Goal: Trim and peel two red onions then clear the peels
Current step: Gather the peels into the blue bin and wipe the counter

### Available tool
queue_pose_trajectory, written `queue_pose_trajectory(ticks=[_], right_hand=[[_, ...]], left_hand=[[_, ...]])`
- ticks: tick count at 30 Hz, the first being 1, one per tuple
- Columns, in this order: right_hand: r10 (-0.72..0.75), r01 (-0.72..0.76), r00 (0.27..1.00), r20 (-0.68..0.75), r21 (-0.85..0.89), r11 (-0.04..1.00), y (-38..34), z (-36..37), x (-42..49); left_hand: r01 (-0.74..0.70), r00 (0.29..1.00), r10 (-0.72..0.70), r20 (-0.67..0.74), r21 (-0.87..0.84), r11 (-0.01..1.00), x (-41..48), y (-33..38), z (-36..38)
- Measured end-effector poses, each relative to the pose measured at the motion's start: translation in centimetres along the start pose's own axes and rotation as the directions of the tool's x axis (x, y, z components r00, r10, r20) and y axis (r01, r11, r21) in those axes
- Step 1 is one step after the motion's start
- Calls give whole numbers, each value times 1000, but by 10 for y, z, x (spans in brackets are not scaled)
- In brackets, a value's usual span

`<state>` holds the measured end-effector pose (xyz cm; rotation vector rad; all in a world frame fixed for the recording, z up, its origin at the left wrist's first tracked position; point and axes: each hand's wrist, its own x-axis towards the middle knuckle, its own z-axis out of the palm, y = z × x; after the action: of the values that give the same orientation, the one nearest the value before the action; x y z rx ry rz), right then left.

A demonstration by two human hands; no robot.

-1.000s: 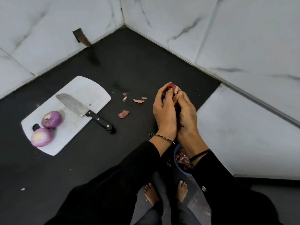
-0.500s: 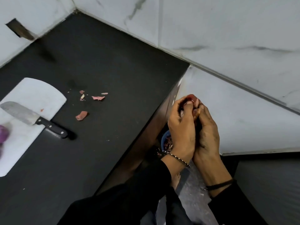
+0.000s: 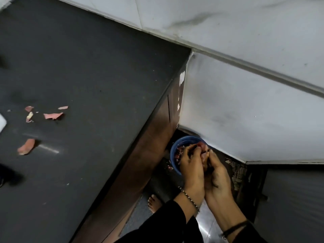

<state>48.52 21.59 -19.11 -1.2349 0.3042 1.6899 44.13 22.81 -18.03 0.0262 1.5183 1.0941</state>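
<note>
Onion peels (image 3: 201, 146), largely hidden, cupped between left hand (image 3: 192, 165) and right hand (image 3: 217, 174), fingers (image 3: 189, 149) curled round them, above blue bowl (image 3: 172, 155) at 5 o'clock on floor (image 3: 206, 230); bowl half covered, reddish scraps (image 3: 178, 152) inside. Loose peels (image 3: 52, 116) on counter (image 3: 96, 76) at 9 o'clock; white board (image 3: 2, 122) cut off.

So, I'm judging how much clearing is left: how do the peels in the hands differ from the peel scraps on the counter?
The held peels are bunched, gripped between left hand and right hand over the blue bin on the floor; the counter scraps lie scattered in separate pieces on the dark counter, untouched. The held peels are mostly hidden inside the hands; the counter scraps show fully. Both are pinkish-red onion skin.
</note>
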Motion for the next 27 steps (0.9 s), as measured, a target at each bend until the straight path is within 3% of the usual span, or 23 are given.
queue_pose_trajectory(ticks=[2, 13, 27], right_hand=[[88, -85, 996, -6, 181, 980, 4, -4, 21], [53, -65, 985, -164, -66, 996, 25, -32, 134], [14, -72, 983, -182, -313, 947, 19, -59, 199]], left_hand=[[52, 999, -52, -17, 29, 998, 28, -15, 1], [284, 956, -281, -82, 28, 958, 136, -61, 6], [361, 930, -366, 44, 96, 928, 190, -95, 1]])
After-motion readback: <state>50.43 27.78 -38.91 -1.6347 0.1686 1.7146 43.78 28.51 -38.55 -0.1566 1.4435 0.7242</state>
